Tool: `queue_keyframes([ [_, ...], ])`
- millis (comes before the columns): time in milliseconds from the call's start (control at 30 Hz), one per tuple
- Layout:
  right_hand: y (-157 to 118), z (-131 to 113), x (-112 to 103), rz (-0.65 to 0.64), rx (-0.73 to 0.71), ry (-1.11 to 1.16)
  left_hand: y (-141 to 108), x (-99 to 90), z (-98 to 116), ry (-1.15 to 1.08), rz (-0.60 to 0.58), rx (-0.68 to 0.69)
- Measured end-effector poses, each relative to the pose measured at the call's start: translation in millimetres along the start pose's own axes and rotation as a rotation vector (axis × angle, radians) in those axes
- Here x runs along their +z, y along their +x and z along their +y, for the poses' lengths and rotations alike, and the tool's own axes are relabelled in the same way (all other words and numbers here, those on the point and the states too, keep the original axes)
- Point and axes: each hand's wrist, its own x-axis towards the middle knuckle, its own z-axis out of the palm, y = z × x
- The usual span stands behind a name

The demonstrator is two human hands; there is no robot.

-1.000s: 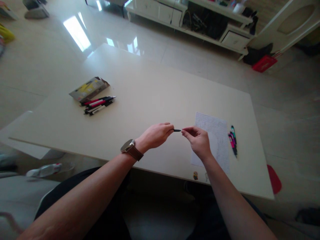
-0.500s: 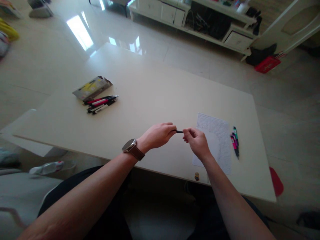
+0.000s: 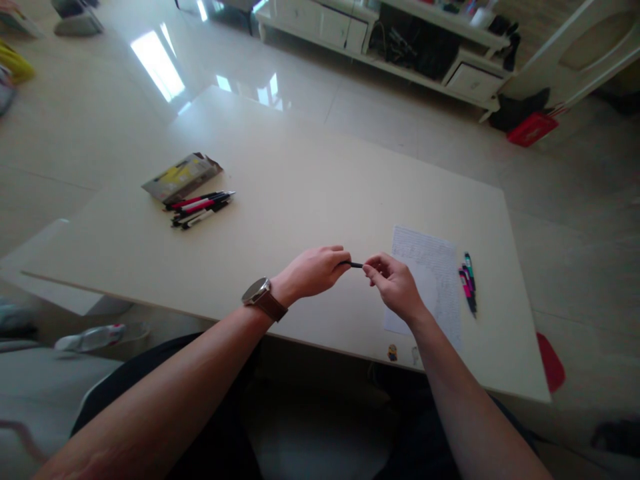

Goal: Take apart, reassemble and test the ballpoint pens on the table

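A thin black pen (image 3: 357,265) spans the gap between my two hands, above the front part of the table. My left hand (image 3: 320,270), with a watch on its wrist, is closed around the pen's left part and hides it. The fingertips of my right hand (image 3: 393,281) pinch the pen's right end. Beneath and beside the right hand lies a sheet of paper (image 3: 425,247) covered in lines of writing. Several pens (image 3: 467,283) with pink, purple and green parts lie just right of the sheet.
On the table (image 3: 300,180), toward the left, a grey and yellow box (image 3: 183,177) lies beside a pile of pens (image 3: 200,208). A small cartoon sticker (image 3: 393,353) is near the front edge. A white cabinet (image 3: 310,23) stands across the floor.
My right hand's fingers have shifted slightly on the pen's end, the thumb now extended along it. The left hand keeps its hold.
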Motion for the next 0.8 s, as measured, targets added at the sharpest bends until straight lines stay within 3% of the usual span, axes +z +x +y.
queue_keyframes([
  [200, -1.1, -2.9, 5.4, 0.020, -0.026, -0.154, 1.3, 2.3, -1.4, -0.016, -0.007, 0.025],
  [400, 0.1, -0.6, 8.6, 0.021, -0.005, -0.150, 1.6, 1.8, -5.7, -0.085, 0.005, 0.051],
  [633, 1.6, 4.0, 6.5, 0.082, 0.090, -0.008, 3.0, -10.7, -20.5, -0.200, 0.135, -0.087],
  [800, 3.1, 6.0, 10.1, 0.066, -0.017, 0.009, 3.0, -9.1, -21.1, -0.277, 0.134, -0.103],
])
